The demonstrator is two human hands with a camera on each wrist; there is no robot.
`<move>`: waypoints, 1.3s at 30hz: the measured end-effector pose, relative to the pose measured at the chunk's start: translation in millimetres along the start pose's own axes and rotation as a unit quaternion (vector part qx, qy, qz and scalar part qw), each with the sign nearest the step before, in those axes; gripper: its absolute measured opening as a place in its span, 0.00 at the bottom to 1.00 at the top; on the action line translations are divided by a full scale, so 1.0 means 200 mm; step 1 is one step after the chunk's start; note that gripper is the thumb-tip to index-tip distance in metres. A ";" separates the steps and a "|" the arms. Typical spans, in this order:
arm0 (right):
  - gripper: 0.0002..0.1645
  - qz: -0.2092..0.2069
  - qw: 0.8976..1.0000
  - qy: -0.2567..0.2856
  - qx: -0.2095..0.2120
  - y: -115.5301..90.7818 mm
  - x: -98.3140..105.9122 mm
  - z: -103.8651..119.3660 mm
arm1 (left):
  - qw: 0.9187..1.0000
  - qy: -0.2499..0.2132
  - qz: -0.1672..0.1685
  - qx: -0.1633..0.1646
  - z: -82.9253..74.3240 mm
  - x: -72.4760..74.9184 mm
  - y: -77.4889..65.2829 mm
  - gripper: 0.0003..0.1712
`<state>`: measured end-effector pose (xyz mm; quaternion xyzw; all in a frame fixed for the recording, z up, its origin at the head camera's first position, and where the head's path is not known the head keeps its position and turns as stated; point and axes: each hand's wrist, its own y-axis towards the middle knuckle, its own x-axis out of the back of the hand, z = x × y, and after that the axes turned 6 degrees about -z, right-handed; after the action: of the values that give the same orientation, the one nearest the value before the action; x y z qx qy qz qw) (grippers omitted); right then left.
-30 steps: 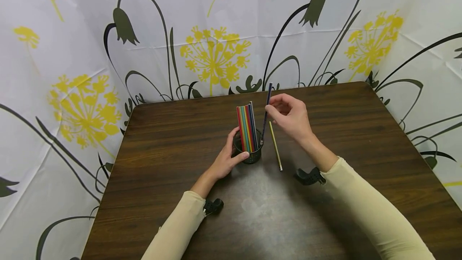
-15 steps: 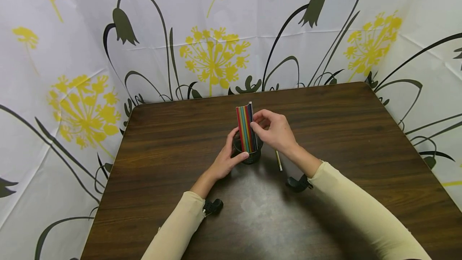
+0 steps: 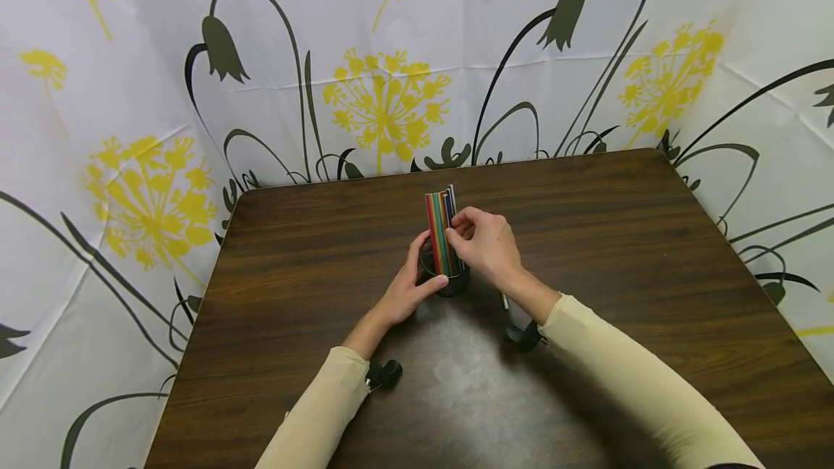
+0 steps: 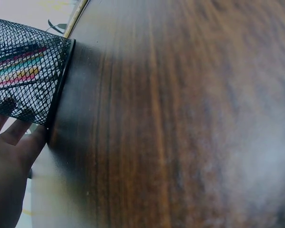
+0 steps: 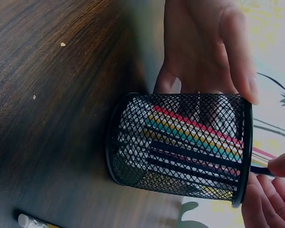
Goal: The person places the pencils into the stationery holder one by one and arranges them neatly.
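Note:
A black wire-mesh pencil cup (image 3: 456, 286) stands upright on the table. My left hand (image 3: 404, 297) grips it from the left, thumb at the rim and fingers around the side. Inside leans a bundle of coloured pencils (image 3: 438, 234), their lower ends showing through the mesh wall in the right wrist view. Above the rim, my right hand (image 3: 487, 246) pinches a dark pencil (image 5: 261, 170) between thumb and fingers; its lower part is within the cup. A yellow pencil (image 3: 504, 302) with a white end lies on the table right of the cup, mostly hidden by my right hand.
The dark wood-grain table (image 3: 313, 237) reaches back to a white curtain (image 3: 287, 114) printed with flowers. Both wrists wear black camera mounts, the left mount (image 3: 384, 375) close over the tabletop. Small pale specks (image 5: 62, 44) dot the wood.
My right hand has moved left and down, bringing the dark pencil from beside the cup in among the others. The left hand keeps its grip on the cup.

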<state>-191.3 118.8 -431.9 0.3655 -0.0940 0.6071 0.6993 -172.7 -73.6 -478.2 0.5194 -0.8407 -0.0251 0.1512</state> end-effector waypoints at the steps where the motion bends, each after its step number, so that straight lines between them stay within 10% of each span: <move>1: 0.05 -0.005 1.000 -0.005 -0.002 0.00 0.00 0.00 | 1.000 0.002 0.001 0.000 -0.01 0.00 0.00 0.46; 30: 0.09 -0.031 0.999 -0.043 0.007 0.03 -0.04 -0.01 | 1.000 -0.012 -0.007 0.004 0.01 0.00 0.01 0.46; 39: 0.09 -0.025 0.999 -0.031 0.005 0.03 -0.03 -0.02 | 1.000 -0.004 -0.018 -0.009 0.19 -0.01 0.02 0.47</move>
<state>-199.0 115.5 -436.0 0.3900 -0.1029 0.5783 0.7091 -186.2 -73.9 -513.6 0.5332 -0.8314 -0.0369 0.1521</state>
